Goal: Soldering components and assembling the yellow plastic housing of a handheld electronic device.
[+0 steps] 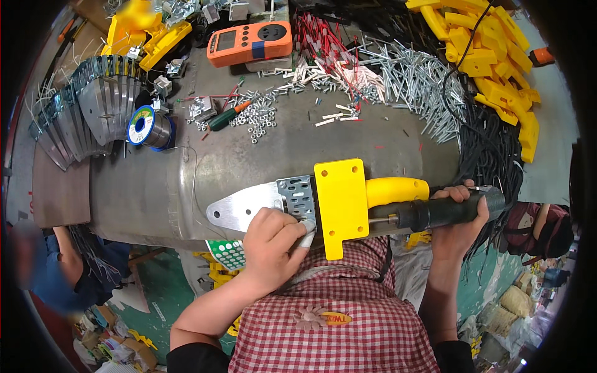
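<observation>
A pipe welding iron lies across the near edge of the bench, with a yellow housing and handle. Its flat silver heating plate points left, joined to the housing by a perforated metal bracket. My left hand is closed at the bracket's lower edge, with white tape around a finger; the fingertips are partly hidden. In my right hand is a black electric screwdriver, held level below the yellow handle. Its bit points left at the housing's right side; whether it touches a screw cannot be made out.
Behind are nuts, a green-orange screwdriver, an orange multimeter and long screws. A solder spool and silver plates stand left. Yellow housings and black cables lie right. Another person sits at left.
</observation>
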`<state>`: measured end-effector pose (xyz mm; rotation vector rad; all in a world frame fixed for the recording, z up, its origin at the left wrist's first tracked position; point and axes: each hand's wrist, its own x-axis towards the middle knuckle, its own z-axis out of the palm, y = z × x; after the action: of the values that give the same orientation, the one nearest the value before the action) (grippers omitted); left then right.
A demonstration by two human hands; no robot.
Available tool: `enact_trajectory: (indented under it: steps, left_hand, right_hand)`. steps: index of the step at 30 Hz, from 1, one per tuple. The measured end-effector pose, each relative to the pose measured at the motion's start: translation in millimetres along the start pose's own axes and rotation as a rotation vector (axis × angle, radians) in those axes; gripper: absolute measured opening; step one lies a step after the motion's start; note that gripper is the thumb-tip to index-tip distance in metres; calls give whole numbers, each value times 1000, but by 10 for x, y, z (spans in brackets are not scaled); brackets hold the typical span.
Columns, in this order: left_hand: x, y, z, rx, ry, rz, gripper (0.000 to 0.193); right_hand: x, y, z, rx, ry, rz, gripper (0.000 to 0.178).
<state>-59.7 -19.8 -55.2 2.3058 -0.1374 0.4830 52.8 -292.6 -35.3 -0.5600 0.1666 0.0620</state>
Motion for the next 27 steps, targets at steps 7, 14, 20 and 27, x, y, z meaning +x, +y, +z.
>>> enact_trajectory:
  steps: [7, 14, 20, 27]
  left_hand:
    - [20, 0, 40, 71, 53, -6, 22]
    - [-122, 37, -19, 100, -24, -50, 27]
    - [262, 162, -116, 188, -165, -68, 62]
    - [475, -33, -57, 266, -363, 47, 88]
  right_hand:
    - [-19, 45, 13, 51, -76, -27, 31]
    - [348, -883, 153, -375, -40, -178, 41]
    - [1395, -2125, 124, -1930, 348, -873, 42]
    - [1181, -1384, -321, -2622, -354, -900, 19]
